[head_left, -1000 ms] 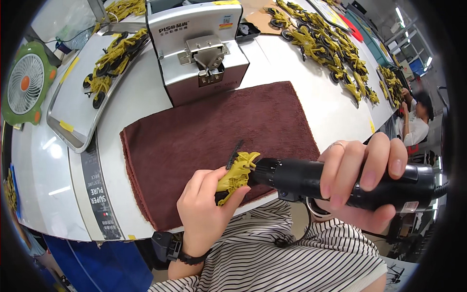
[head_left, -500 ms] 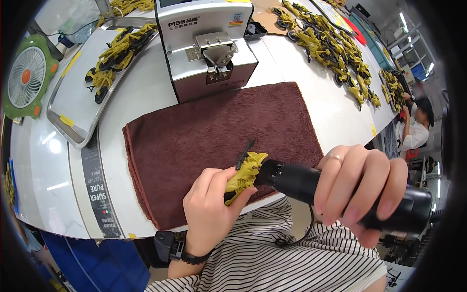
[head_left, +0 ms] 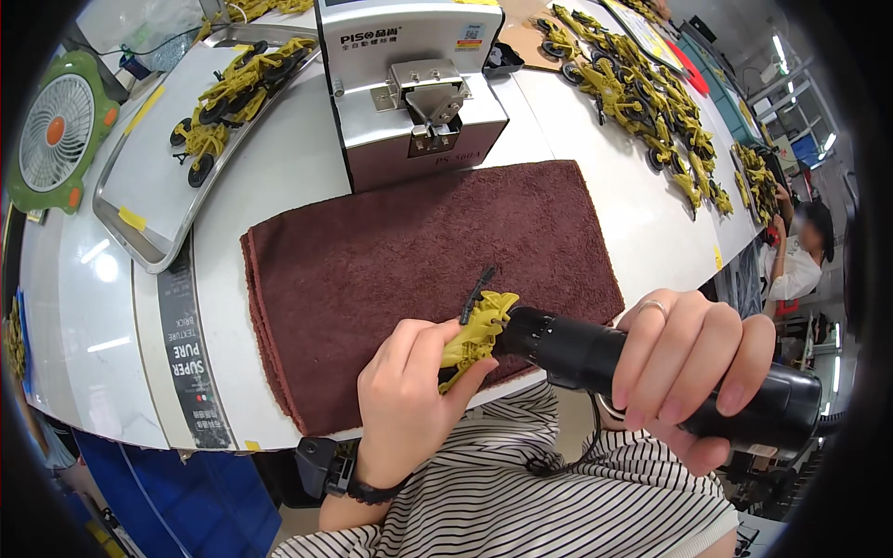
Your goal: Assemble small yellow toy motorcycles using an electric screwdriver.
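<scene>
Pinching a yellow toy piece (head_left: 481, 329) over the brown towel (head_left: 372, 251), the left hand (head_left: 406, 379) is closed on its lower end; the right hand (head_left: 693, 361) grips a black power tool (head_left: 569, 347). The toy looks light and stiff; its thin black bar (head_left: 478, 294) might snap, so its thick middle seems best to hold.

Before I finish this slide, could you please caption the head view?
Left hand holds yellow part; right hand points black cylindrical tool at it.
</scene>
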`<state>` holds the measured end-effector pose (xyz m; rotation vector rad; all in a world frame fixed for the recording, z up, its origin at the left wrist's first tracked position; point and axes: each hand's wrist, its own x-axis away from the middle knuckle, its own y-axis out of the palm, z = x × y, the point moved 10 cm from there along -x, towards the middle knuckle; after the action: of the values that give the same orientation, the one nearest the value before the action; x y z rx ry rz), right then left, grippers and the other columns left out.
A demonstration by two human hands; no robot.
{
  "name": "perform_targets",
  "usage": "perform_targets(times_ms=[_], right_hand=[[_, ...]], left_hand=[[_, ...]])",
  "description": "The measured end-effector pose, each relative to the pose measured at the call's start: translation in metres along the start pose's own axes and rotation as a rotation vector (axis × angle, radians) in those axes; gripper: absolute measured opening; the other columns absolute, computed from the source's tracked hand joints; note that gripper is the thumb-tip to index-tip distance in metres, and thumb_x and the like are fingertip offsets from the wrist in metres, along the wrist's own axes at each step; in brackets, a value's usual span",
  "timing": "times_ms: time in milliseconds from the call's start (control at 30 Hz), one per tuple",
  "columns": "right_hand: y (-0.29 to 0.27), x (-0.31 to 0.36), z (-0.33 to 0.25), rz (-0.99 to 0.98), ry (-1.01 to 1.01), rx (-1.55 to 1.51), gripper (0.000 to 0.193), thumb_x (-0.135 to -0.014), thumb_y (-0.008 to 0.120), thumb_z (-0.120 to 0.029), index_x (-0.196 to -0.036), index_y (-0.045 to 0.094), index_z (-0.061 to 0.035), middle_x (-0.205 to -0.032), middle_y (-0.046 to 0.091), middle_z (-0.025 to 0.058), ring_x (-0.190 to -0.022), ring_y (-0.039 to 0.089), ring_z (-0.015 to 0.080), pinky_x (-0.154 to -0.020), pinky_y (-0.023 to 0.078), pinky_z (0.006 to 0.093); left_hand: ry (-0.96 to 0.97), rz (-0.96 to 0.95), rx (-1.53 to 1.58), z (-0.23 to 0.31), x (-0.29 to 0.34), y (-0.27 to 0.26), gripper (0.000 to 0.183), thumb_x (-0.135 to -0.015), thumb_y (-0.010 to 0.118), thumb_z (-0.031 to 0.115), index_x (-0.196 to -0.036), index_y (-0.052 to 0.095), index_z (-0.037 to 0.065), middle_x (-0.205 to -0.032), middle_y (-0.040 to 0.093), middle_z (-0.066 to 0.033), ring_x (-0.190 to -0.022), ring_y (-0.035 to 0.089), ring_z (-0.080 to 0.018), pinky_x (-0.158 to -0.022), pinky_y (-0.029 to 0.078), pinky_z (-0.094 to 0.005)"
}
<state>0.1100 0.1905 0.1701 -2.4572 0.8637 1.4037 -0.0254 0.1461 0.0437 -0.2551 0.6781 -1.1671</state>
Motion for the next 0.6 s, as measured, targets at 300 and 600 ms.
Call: perform_targets(times_ms=[300, 600], right_hand=[[-0.004, 0.009, -0.008, 0.131, -0.083, 0.073, 0.034, -0.074, 0.074, -0.017, -0.088, 0.046, -0.0064, -0.069, 0.055, 0.0060, -0.049, 0.057, 0.0137, -0.048, 0.052, 0.0230], [-0.003, 0.010, -0.013, 0.153, -0.106, 0.092, 0.033, -0.071, 0.074, -0.016, -0.087, 0.047, -0.0063, -0.069, 0.055, 0.0062, -0.049, 0.058, 0.0140, -0.048, 0.052, 0.0232]], left_hand=[[-0.049, -0.014, 0.014, -0.003, -0.001, 0.000, 0.041, -0.060, 0.083, 0.016, -0.090, 0.059, 0.000, -0.080, 0.058, -0.0099, -0.065, 0.058, -0.0221, -0.055, 0.046, -0.0300], [-0.077, -0.038, 0.028, -0.005, 0.000, 0.002, 0.040, -0.061, 0.082, 0.017, -0.090, 0.059, 0.000, -0.080, 0.057, -0.0103, -0.066, 0.059, -0.0235, -0.056, 0.047, -0.0312]])
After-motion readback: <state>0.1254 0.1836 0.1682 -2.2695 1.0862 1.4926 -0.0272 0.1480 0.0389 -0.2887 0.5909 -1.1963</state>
